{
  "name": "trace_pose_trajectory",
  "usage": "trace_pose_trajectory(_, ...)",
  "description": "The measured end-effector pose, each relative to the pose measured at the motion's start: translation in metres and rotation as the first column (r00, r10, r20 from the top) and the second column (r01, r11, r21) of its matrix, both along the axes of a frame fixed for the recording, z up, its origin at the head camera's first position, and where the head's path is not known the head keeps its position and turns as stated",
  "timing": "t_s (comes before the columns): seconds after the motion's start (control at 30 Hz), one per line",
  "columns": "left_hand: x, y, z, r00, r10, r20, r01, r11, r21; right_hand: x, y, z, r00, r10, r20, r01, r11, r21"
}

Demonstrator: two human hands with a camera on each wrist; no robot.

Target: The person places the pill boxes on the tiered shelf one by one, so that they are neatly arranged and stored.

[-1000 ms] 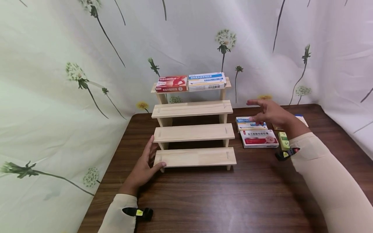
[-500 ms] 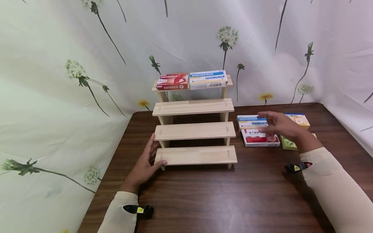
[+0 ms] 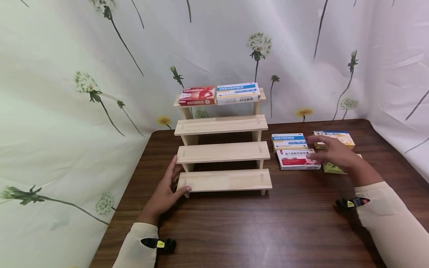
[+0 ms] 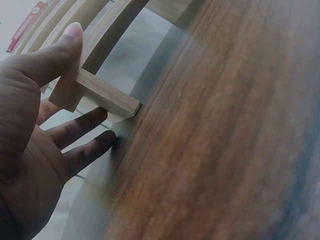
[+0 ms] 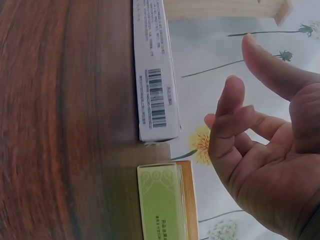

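Note:
My left hand rests at the left end of a four-tier wooden display stand. Its thumb lies on the lowest step, while the other fingers extend beside the end, as the left wrist view shows. My right hand hovers over medicine boxes with fingers partly bent, holding nothing. Beneath its fingertips is a white-and-red medicine box; just behind lies a blue-and-white medicine box. A green box is partly hidden under the hand in the head view, and a yellow-and-white box lies behind it.
On the top tier sit a red medicine box and another blue-and-white box, side by side. The dark wooden table extends in front of the stand. A white cloth backdrop with printed dandelions rises behind the table.
My right hand has moved right and toward me, from beyond the blue-and-white box to over the white-and-red one, uncovering the yellow-and-white box. The left hand stays on the stand.

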State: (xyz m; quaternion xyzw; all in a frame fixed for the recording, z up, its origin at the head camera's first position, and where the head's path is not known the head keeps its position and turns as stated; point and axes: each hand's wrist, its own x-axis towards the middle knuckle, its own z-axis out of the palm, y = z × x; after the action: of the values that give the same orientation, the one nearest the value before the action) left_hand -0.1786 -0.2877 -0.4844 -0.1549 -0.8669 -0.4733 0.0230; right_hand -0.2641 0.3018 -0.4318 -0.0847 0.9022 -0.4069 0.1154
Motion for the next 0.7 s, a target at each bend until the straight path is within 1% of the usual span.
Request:
trace_pose_trajectory(0.13,-0.001,0.001,0.001,1.000,-0.015,-0.003,0.015,1.000,0.022,0.003,0.003,-0.001,1.000,-0.014,0.013,0.013,1.000,0.021)
trace_pose_trajectory(0.27,0.000,0.003,0.003,0.999,-0.037,-0.016,0.037,0.998,0.043,0.005,0.006,-0.003,0.999,-0.003,0.039,0.003,1.000,0.000)
trace_pose_trajectory(0.4,-0.002,0.004,0.003,0.999,-0.039,-0.022,0.040,0.998,0.041,0.007,0.009,-0.006,0.998,-0.006,0.055,0.006,1.000,-0.007)
trace_pose_trajectory(0.57,-0.002,0.002,0.002,0.999,-0.037,-0.013,0.038,0.999,0.038,0.007,0.010,-0.011,0.995,-0.017,0.101,0.017,1.000,-0.005)
trace_pose_trajectory(0.7,-0.001,0.001,0.001,1.000,-0.025,-0.007,0.025,0.999,0.036,0.006,0.008,-0.014,0.995,-0.018,0.103,0.018,1.000,-0.003)
